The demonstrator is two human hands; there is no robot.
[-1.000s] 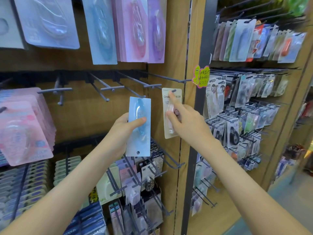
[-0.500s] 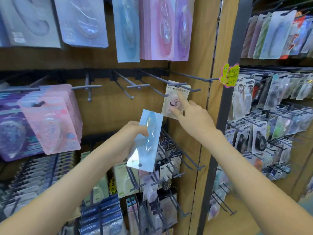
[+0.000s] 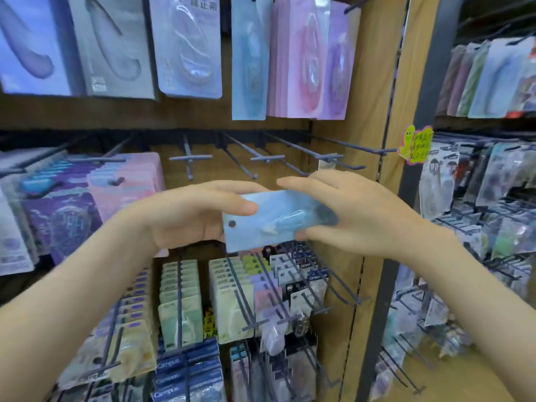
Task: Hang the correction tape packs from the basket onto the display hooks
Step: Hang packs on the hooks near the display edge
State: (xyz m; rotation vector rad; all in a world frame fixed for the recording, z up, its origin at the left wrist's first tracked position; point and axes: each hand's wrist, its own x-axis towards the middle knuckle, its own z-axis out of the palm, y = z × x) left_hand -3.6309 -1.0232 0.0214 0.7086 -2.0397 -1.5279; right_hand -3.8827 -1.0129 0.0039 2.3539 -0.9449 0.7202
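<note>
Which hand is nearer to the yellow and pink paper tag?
Right. The right hand is below and left of the tag; the left hand is much farther left, at the other end of the blue pack.

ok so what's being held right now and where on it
A blue correction tape pack, turned sideways: the left hand grips its hang-hole end, the right hand its other end.

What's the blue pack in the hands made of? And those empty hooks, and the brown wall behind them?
Blue pack: likely matte card with a clear plastic bubble, which glints.
Hooks: probably painted grey metal wire, thin and straight.
Wall: looks like wood-grain board, maybe laminate.
</note>
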